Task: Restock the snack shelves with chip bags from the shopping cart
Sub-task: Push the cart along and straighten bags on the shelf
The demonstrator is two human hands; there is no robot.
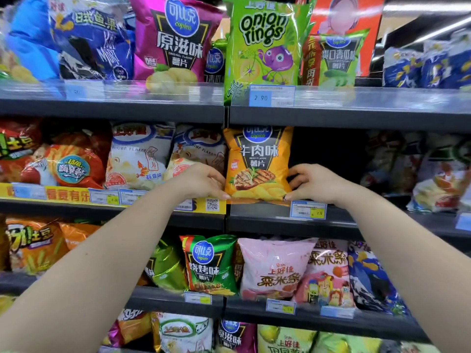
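An orange beef-flavour chip bag (258,161) stands upright at the front of the second shelf (356,220), left end of its right bay. My left hand (204,180) grips the bag's lower left edge. My right hand (314,183) grips its lower right edge, fingers curled round the corner. The bag's bottom rests at the shelf lip. To the right of the bag the shelf is dark, with nothing visible there. The shopping cart is out of view.
White shrimp-flake bags (139,156) crowd the bag's left side. A green onion rings bag (262,44) stands on the shelf above. Green (211,266) and pink (272,268) bags fill the shelf below. Price tags (308,210) line the shelf edges.
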